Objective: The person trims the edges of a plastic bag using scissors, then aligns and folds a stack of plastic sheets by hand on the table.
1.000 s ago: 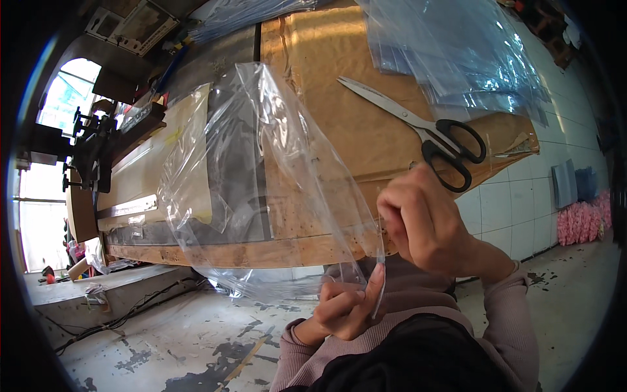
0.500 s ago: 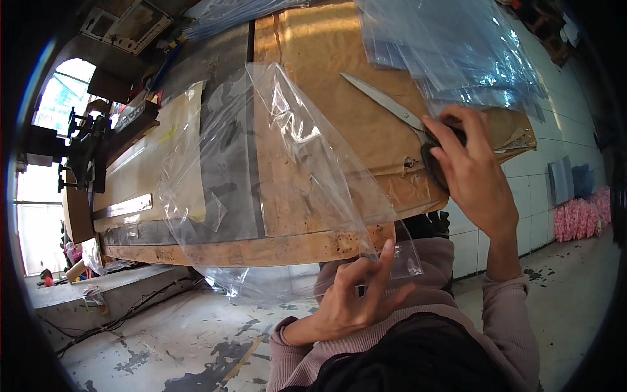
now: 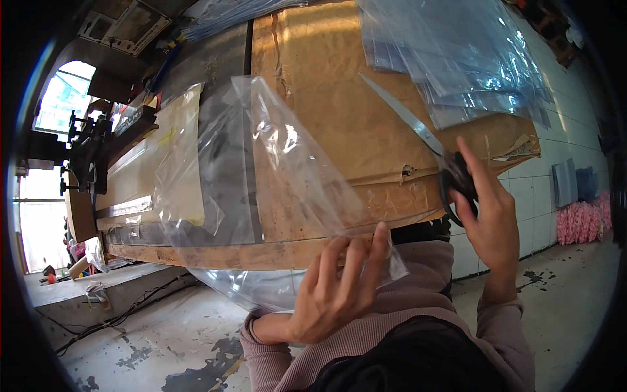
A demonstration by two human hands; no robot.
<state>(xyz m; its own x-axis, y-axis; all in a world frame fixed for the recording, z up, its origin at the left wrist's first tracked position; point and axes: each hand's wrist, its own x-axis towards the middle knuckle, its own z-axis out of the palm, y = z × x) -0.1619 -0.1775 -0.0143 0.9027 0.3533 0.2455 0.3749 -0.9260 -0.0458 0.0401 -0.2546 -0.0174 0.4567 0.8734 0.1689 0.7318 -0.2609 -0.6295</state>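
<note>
A clear plastic sheet (image 3: 287,140) drapes over the near edge of the worktable, its lower part hanging off. My left hand (image 3: 336,287) has its bent fingers on the sheet's near right end, just off the table edge; the thumb is hidden. Black-handled scissors (image 3: 418,127) are in my right hand (image 3: 490,225), beside the table's right corner. Its thumb is at the handle loops and the index finger stretches along them. The blades look closed and point to the far left, apart from the sheet.
Bluish clear plastic sheets (image 3: 457,59) lie piled at the far right of the brown-covered table (image 3: 313,46). A black metal fixture (image 3: 88,153) stands at the left. Pink bundles (image 3: 578,225) sit on the floor by the white tiled wall (image 3: 532,196). Cables (image 3: 124,317) run along a ledge at lower left.
My right hand has taken the scissors up off the table and drawn them right and nearer. My left hand has turned and closed onto the sheet's near end, whose far tip has sunk slightly.
</note>
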